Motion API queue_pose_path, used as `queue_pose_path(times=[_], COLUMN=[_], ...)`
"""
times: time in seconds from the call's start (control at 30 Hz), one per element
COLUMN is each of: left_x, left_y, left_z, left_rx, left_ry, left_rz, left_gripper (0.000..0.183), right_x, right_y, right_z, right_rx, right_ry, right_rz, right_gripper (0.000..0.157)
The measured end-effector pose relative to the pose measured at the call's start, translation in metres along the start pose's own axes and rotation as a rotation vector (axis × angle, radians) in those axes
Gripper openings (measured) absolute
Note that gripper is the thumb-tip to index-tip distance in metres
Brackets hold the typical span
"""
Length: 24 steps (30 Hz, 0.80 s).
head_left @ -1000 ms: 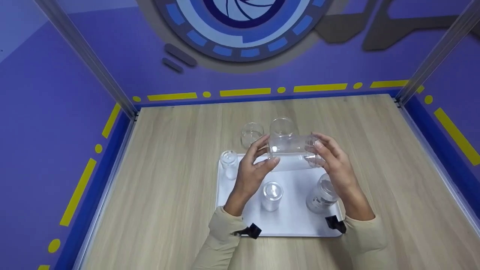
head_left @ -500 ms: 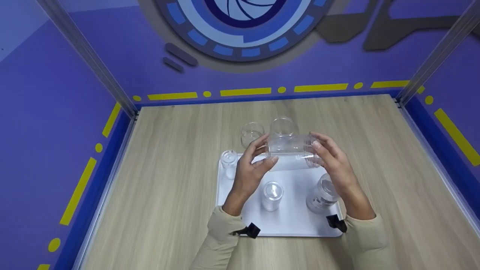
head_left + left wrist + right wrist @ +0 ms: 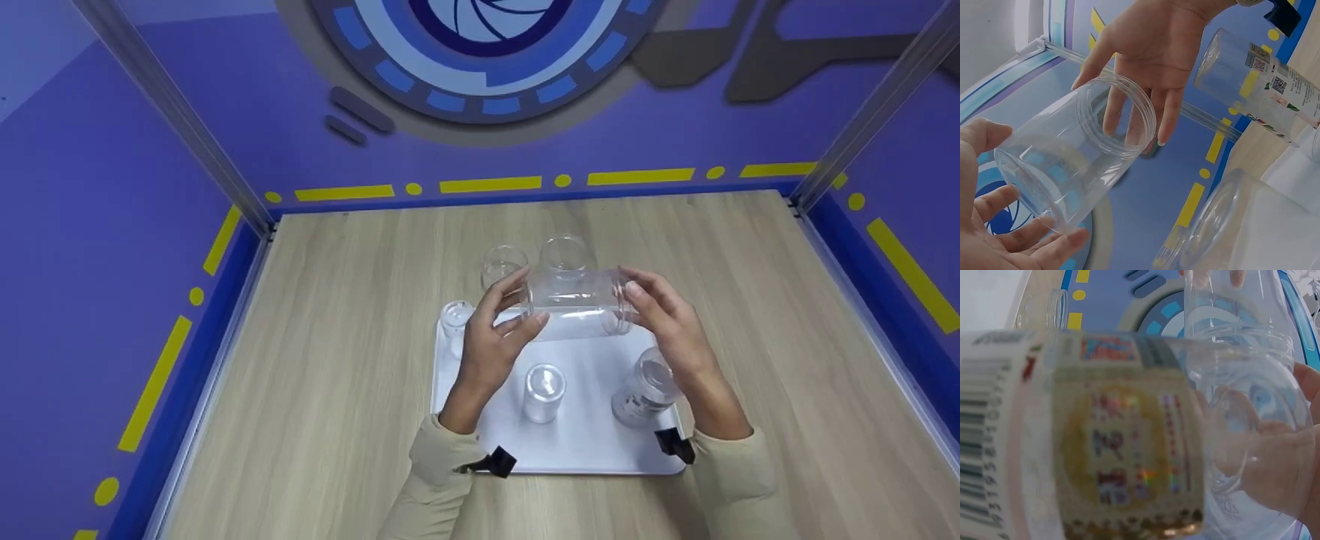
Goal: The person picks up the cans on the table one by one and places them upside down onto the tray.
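A clear plastic jar [image 3: 574,304] lies sideways in the air over the far part of a white tray [image 3: 585,450]. My left hand [image 3: 491,349] grips its base end between thumb and fingers. In the left wrist view, the jar's threaded mouth [image 3: 1120,115] is uncapped and faces my right hand [image 3: 1157,50]. The right hand's fingers [image 3: 1171,112] are nearly straight, right at the rim, and some show through the clear wall. Below the right hand, a labelled clear jar [image 3: 643,394] stands on the tray; its label [image 3: 1129,433] fills much of the right wrist view.
On the tray, a small clear jar [image 3: 544,394] stands in the middle, and another small clear jar [image 3: 456,321] is at the far left corner. Behind the tray are two clear round containers [image 3: 499,259] [image 3: 564,251]. Purple panels [image 3: 480,161] enclose the wooden table [image 3: 322,315].
My left hand and the jar have shifted slightly left. The right hand has moved left much less, so the jar's mouth has drawn a little away from it.
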<state>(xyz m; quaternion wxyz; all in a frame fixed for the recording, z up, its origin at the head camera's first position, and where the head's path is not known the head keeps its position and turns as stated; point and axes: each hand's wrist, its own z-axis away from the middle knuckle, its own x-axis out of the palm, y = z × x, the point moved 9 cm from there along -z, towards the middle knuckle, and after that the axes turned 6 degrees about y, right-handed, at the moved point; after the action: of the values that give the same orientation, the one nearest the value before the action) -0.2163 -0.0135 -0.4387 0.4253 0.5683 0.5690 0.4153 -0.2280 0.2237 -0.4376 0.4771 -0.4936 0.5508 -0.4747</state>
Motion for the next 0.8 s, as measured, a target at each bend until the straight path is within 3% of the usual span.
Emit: queue_pose_path(times=[0.23,0.63,0.8], left_x=[-0.014,-0.036,-0.043], left_y=[0.003,0.011,0.014], left_z=[0.000,0.002,0.003], left_rx=[0.007,0.027,0.030], left_ry=[0.061,0.138,0.168], left_rz=[-0.012,-0.096,-0.162], left_gripper=[0.065,0.065,0.066], right_x=[-0.011,-0.027,-0.037], right_y=[-0.006,-0.010,-0.008], right_z=[-0.003,-0.004,-0.006], right_rx=[-0.080,-0.128,-0.133], right_ry=[0.083,0.144,0.181], right_rz=[-0.028,0.078,0.172], right_gripper=[0.040,0.039,0.039])
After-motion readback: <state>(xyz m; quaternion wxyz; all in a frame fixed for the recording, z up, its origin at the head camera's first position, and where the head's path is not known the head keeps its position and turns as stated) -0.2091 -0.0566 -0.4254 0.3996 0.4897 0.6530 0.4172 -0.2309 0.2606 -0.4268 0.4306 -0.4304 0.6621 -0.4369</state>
